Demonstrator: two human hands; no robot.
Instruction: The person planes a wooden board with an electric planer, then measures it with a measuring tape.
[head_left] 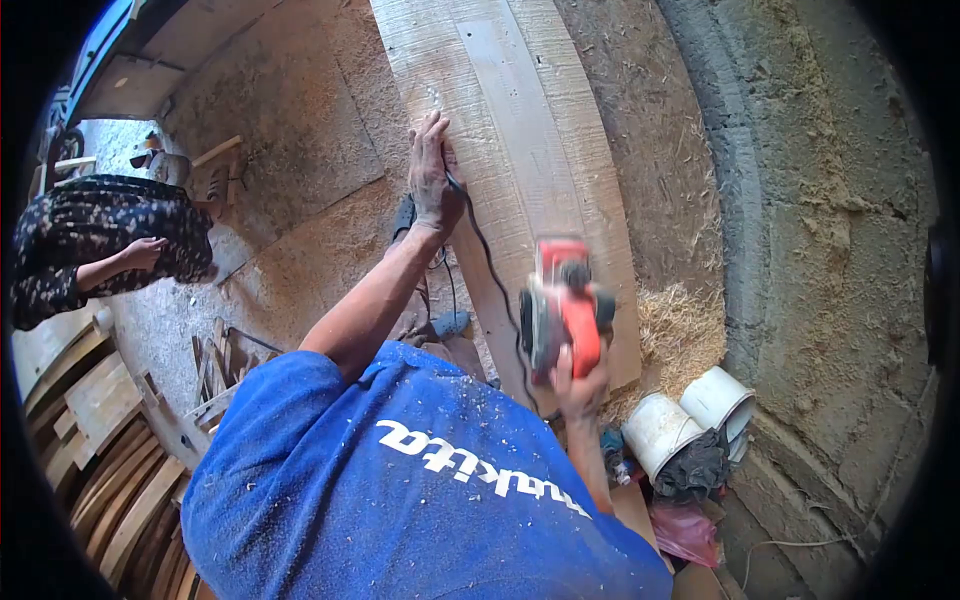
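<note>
My right hand (580, 385) is closed around the rear handle of a red and black electric planer (572, 310), which is blurred by motion. The planer rests on the near part of a wide, pale wooden panel (520, 130) with curved edges and visible joints between its boards. On the panel's left edge lies my left hand (435, 185), its fingers stretched out and pointing away from me. A black power cord (490, 255) passes against this hand and runs down along the panel towards the planer. Whether the fingers pinch the cord is hidden.
White buckets (660, 435) and a dark bag (693, 467) stand at the lower right, near a heap of wood shavings (680, 330). A rough wall (830, 250) bounds the right side. Another person in a patterned garment (110, 240) is at left, above stacked curved wood pieces (125, 480).
</note>
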